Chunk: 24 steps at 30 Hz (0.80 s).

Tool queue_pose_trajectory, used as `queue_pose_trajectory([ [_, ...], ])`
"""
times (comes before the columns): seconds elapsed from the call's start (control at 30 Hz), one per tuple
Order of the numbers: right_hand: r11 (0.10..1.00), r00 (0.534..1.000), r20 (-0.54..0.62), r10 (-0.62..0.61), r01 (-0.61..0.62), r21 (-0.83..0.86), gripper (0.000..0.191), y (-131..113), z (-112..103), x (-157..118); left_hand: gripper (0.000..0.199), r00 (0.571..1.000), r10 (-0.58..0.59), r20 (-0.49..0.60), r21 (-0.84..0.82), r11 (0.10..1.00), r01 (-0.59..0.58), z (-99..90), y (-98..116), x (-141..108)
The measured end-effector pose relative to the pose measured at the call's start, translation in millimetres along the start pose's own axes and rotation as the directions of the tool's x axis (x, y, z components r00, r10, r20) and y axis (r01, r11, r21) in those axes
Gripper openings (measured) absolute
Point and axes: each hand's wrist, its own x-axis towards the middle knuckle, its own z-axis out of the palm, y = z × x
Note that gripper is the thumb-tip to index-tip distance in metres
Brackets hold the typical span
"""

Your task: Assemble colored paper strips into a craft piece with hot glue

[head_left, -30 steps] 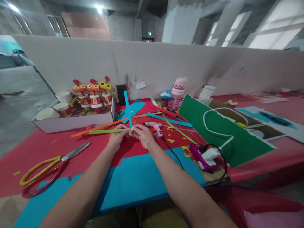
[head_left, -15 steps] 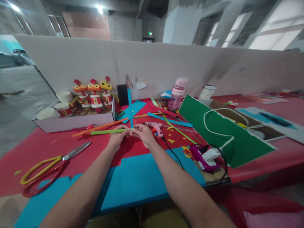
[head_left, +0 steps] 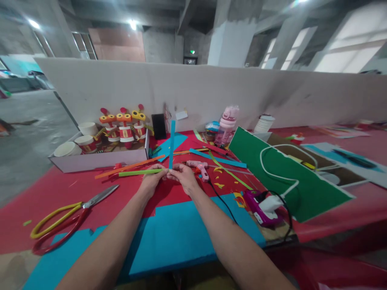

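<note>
Head view finds both our hands over the red table (head_left: 72,188), their fingertips meeting or nearly so. Our left hand (head_left: 150,183) has thumb and fingers closed on the green strip (head_left: 136,173) near its right end; the strip runs out to the left. Our right hand (head_left: 185,179) pinches around the near end of the blue strip (head_left: 172,145), which points away from us, roughly square to the green one. Our fingertips cover where the two meet, so we cannot tell whether they are joined. Just beyond our left hand lies an orange strip (head_left: 130,166); just right of our right hand is a pink glue gun (head_left: 202,169). Large scissors (head_left: 81,206) lie to our left, and three cup figures (head_left: 125,133) stand in the white box (head_left: 99,162) behind.
</note>
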Motion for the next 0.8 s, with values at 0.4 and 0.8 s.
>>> queue_pose_trajectory([
  [0.4,0.996,0.987,-0.138,-0.084,0.081,-0.022,0.031,-3.3,-0.1,2.1,0.030,0.985,-0.082,-0.152,-0.267,0.963,0.039,-8.8,4.5,6.6],
  [0.8,0.995,0.991,-0.105,-0.085,0.078,-0.064,0.023,5.9,1.4,3.5,0.023,0.996,-0.021,0.088,-0.037,0.999,0.024,-0.9,-2.3,0.6],
])
